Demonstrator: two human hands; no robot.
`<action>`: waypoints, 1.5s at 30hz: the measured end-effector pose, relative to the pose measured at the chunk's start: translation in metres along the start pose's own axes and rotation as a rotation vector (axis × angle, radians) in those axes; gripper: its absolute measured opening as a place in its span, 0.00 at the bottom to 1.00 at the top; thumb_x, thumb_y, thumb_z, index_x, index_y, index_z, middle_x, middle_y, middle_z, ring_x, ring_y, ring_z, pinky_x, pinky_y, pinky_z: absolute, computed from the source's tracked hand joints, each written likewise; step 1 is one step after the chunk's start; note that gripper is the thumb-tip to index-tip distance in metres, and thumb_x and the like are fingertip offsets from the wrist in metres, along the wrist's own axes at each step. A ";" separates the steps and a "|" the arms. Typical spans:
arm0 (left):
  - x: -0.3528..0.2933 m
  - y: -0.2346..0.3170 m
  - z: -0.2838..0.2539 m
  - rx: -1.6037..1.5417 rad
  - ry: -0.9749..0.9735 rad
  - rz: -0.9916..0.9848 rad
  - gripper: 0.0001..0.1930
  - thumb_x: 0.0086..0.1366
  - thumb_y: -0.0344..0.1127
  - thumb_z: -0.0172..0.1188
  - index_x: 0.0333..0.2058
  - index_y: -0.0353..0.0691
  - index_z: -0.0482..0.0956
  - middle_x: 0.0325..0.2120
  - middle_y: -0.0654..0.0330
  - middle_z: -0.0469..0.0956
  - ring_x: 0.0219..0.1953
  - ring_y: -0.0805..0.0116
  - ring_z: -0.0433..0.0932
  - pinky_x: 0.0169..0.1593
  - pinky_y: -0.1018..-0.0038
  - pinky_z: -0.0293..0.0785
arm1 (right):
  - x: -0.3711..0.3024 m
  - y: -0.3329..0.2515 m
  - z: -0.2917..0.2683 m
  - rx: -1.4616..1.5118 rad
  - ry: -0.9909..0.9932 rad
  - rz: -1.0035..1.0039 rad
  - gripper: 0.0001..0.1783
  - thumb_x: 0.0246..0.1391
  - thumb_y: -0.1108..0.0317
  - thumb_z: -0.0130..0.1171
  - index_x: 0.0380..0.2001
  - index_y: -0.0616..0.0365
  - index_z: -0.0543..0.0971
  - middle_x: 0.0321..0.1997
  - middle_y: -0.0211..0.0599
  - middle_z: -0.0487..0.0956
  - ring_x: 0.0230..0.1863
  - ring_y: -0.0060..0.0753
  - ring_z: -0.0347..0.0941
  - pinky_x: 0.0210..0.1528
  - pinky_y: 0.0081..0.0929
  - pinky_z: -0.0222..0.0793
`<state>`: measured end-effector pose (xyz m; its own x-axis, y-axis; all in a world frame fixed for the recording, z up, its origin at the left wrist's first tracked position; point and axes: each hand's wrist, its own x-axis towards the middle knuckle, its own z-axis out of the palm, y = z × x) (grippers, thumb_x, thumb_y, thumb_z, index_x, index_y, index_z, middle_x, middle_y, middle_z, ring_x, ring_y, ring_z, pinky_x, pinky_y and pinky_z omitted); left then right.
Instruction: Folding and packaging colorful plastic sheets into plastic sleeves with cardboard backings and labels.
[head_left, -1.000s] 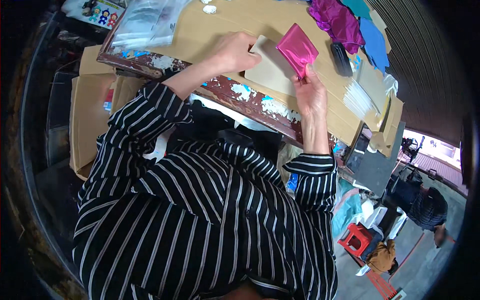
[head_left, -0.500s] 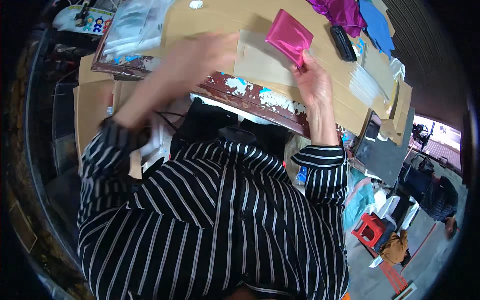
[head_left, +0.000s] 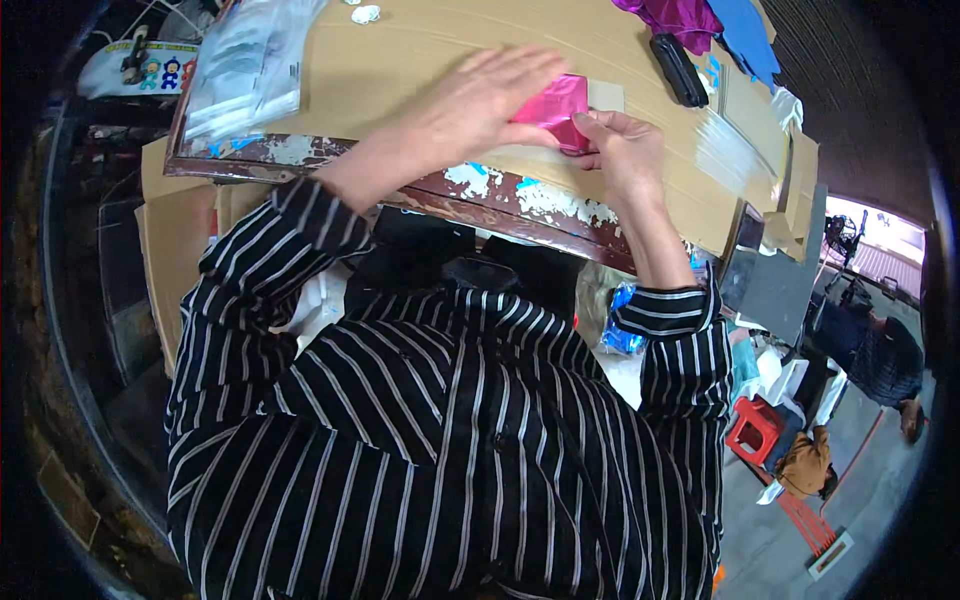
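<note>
A flat, folded, shiny pink piece (head_left: 560, 105) lies low over the cardboard-covered table in front of me; whether it is satin cloth or a packet I cannot tell. My right hand (head_left: 632, 158) pinches its near right edge between thumb and fingers. From the left, my left hand (head_left: 475, 105) reaches across with its fingers stretched out, slightly blurred, over the left side of the pink piece. A pale rectangular card (head_left: 607, 96) shows partly behind it, mostly hidden by the hands.
Clear plastic bags (head_left: 245, 80) lie at the table's left end. A black case (head_left: 679, 70), purple cloth (head_left: 690, 22) and blue cloth (head_left: 745, 42) are at the far right, near clear plastic strips (head_left: 728, 150). A red stool (head_left: 755, 430) and another person (head_left: 865, 350) are off to the right.
The pink piece has come down and tilted flatter in my right hand. My left hand has swung right to meet it, over the card.
</note>
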<state>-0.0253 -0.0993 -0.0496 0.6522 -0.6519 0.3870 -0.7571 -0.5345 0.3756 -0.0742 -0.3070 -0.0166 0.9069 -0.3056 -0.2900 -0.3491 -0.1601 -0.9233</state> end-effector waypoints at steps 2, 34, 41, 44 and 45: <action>0.003 0.005 0.018 0.052 -0.025 0.041 0.46 0.66 0.65 0.55 0.74 0.43 0.56 0.72 0.51 0.59 0.75 0.55 0.55 0.77 0.56 0.50 | 0.002 0.001 -0.001 -0.027 -0.004 0.017 0.09 0.57 0.72 0.68 0.34 0.71 0.86 0.31 0.39 0.85 0.23 0.24 0.78 0.22 0.19 0.74; 0.002 0.007 0.034 0.120 -0.092 0.000 0.44 0.71 0.66 0.48 0.74 0.40 0.55 0.73 0.53 0.58 0.76 0.59 0.53 0.78 0.57 0.47 | 0.047 0.023 -0.052 -0.751 -0.336 -1.062 0.14 0.54 0.56 0.70 0.40 0.51 0.85 0.59 0.29 0.81 0.61 0.38 0.73 0.65 0.40 0.64; 0.020 0.008 0.030 0.267 -0.093 0.125 0.38 0.76 0.59 0.45 0.74 0.40 0.54 0.73 0.51 0.58 0.76 0.58 0.53 0.78 0.59 0.47 | 0.039 0.022 -0.053 -0.783 -0.295 -1.008 0.15 0.53 0.56 0.70 0.41 0.50 0.86 0.60 0.28 0.81 0.62 0.39 0.71 0.69 0.40 0.59; 0.023 0.011 0.040 0.159 -0.111 0.145 0.36 0.77 0.56 0.44 0.74 0.40 0.54 0.73 0.50 0.58 0.76 0.57 0.53 0.78 0.60 0.47 | 0.028 0.017 -0.044 -0.686 -0.251 -0.862 0.13 0.53 0.60 0.71 0.41 0.50 0.87 0.55 0.35 0.83 0.53 0.40 0.76 0.61 0.38 0.67; 0.021 0.007 0.040 0.163 -0.119 0.120 0.36 0.77 0.56 0.43 0.74 0.40 0.54 0.73 0.50 0.57 0.76 0.57 0.53 0.78 0.60 0.47 | 0.028 0.015 -0.039 -0.650 -0.241 -0.814 0.13 0.53 0.61 0.72 0.42 0.50 0.88 0.54 0.37 0.84 0.51 0.40 0.78 0.58 0.38 0.70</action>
<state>-0.0188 -0.1386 -0.0728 0.5552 -0.7698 0.3148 -0.8315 -0.5228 0.1880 -0.0637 -0.3543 -0.0288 0.9216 0.3006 0.2454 0.3880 -0.7235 -0.5710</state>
